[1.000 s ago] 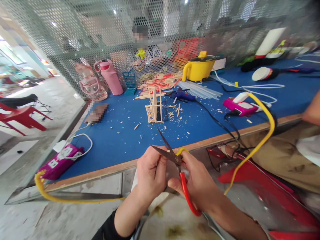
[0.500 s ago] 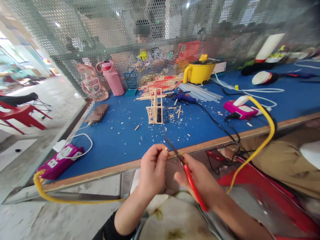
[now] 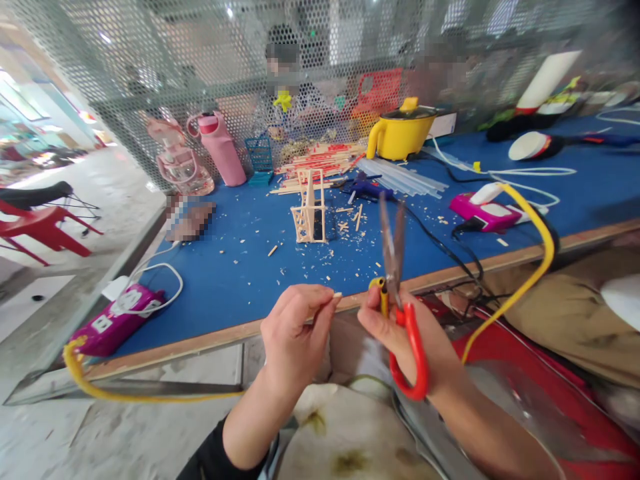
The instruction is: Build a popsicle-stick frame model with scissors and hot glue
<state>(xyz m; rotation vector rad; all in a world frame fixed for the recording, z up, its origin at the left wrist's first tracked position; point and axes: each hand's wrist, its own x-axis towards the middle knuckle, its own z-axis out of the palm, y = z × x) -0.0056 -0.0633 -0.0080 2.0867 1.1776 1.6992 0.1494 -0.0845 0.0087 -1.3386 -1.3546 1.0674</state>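
Observation:
Between the thumb and forefinger of my left hand [image 3: 299, 333] is a small piece of wooden stick [image 3: 338, 295], only its pale tip showing. My right hand [image 3: 425, 343] grips red-handled scissors [image 3: 413, 353], blades pointing up and slightly apart. By the fingers of that hand is a small yellow-and-black thing [image 3: 383, 295] whose kind I cannot make out. Beyond both hands, a little frame of glued-looking wooden sticks [image 3: 309, 208] stands on the blue table [image 3: 220, 293]. Small wood scraps [image 3: 345, 230] lie around it.
Behind the frame are a pile of red-tipped sticks [image 3: 320, 162], clear glue sticks [image 3: 405, 177], a blue glue gun [image 3: 367, 187] and a yellow pot [image 3: 404, 135]. A pink bottle [image 3: 223, 150] stands left. Purple power strips [image 3: 117, 320] and cords lie at both sides. Another person's leg [image 3: 565, 313] is at right.
The scissors have moved right, away from the stick piece, and turned from pointing up-left to upright. My left hand has stayed near the table edge, pinching the piece.

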